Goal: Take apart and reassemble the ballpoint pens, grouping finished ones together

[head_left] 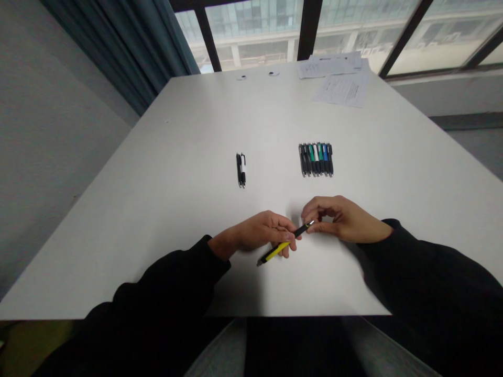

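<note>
A yellow-and-black pen (278,251) slants over the near part of the table, its silver tip up and to the right. My left hand (268,230) is closed around its middle, thumb on top and fingers below. At the pen's tip, my right hand (338,219) has thumb and fingers pinched together. Beyond my left hand lie two pens side by side, one black (239,170) and one white and black (243,170). Past my right hand, a tight row of several pens (316,159) in black, green, white and blue lies with tips toward me.
The white table (188,204) reaches to a window (259,34). Printed papers (341,89) lie at its far right, and two small round fittings (273,74) sit near the far edge. A dark blue curtain (129,47) hangs at the far left.
</note>
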The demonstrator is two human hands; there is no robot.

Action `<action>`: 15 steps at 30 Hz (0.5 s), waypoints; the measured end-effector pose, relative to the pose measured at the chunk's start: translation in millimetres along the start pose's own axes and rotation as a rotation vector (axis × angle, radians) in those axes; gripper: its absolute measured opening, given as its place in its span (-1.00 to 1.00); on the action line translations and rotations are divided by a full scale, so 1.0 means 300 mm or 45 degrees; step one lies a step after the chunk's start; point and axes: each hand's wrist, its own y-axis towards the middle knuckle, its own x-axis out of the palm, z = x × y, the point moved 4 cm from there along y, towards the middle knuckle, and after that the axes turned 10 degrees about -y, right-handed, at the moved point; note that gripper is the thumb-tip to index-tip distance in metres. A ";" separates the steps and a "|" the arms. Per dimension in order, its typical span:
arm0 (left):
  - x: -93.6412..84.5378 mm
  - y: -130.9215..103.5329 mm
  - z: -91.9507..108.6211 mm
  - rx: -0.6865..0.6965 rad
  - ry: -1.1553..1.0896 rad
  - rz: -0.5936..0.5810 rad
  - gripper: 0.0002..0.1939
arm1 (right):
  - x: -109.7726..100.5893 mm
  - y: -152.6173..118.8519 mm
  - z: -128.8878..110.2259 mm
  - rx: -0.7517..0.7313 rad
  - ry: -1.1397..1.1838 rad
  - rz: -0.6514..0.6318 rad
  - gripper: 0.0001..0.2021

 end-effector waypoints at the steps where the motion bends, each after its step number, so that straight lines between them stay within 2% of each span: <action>1: 0.000 0.001 -0.001 0.000 -0.011 0.002 -0.72 | 0.001 -0.001 0.003 0.020 -0.002 0.002 -0.76; 15: 0.004 0.001 -0.009 -0.045 -0.055 0.016 -0.70 | 0.009 -0.001 0.003 0.059 -0.136 -0.099 -0.73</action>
